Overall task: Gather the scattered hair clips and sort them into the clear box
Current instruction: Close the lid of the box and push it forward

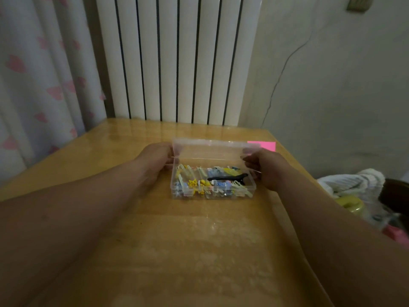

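Clips [212,181] in yellow, blue and white, plus one black clip [228,177], fill my clear box [252,187] at mid-bench [199,251]. Its lid [210,149] stands tilted up, my left hand [155,160] and right hand [267,168] pinching its two ends. A pink note [265,145] lies just behind.

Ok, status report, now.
Left hand and right hand on the lid ends. Clips in box, lid up. Table unobstructed.
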Available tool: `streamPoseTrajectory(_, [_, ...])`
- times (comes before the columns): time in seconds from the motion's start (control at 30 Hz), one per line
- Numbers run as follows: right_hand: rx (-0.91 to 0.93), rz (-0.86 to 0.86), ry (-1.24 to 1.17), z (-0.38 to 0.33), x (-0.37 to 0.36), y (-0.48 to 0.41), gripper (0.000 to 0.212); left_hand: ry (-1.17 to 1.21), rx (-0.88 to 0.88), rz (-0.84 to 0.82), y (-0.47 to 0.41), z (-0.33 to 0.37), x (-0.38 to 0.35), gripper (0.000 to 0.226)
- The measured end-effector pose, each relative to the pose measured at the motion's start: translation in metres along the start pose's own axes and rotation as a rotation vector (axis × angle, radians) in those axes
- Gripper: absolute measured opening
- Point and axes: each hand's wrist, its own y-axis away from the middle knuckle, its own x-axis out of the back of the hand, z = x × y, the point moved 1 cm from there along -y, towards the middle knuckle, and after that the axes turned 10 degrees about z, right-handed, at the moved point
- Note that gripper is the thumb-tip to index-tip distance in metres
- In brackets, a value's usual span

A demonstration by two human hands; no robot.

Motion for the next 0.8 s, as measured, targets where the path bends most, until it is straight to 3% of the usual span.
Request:
streamPoseTrajectory(0.1, [-0.004, -0.036, -0.017, 0.0, 0.009, 0.022, 0.032, 0.076, 0.057, -0.018, 0.016, 0.0, 0.006, 0.034])
streamPoseTrajectory(0.17, [0.079, -0.088, 0.115, 0.003, 0.017, 0.038, 0.038, -0.06, 0.008, -0.081, 0.034, 0.001, 0.009, 0.031])
streamPoseTrajectory(0.27, [0.325, -0.143, 0.379, 0.016, 0.023, 0.061, 0.028, -0.388, -0.227, -0.098, 0.056, -0.008, 0.011, 0.033])
streamPoseTrajectory(0.43, [0.561, 0.049, 0.457, 0.035, 0.018, 0.077, 0.031, -0.589, -0.481, 0.068, 0.071, -0.024, 0.004, 0.035])
streamPoseTrajectory(0.53, [0.628, 0.1, 0.601, 0.043, 0.014, 0.088, 0.043, -0.669, -0.459, 0.058, 0.076, -0.032, 0.0, 0.049])
streamPoseTrajectory(0.67, [0.704, 0.029, 0.909, 0.048, 0.015, 0.093, 0.078, -0.981, -0.533, 0.032, 0.087, -0.041, 0.0, 0.093])
streamPoseTrajectory(0.73, [0.735, 0.04, 1.005, 0.053, 0.014, 0.09, 0.085, -1.026, -0.588, 0.057, 0.089, -0.044, -0.001, 0.091])
streamPoseTrajectory(0.8, [0.785, 0.099, 1.045, 0.054, 0.014, 0.089, 0.08, -1.074, -0.635, 0.069, 0.09, -0.045, -0.002, 0.079])
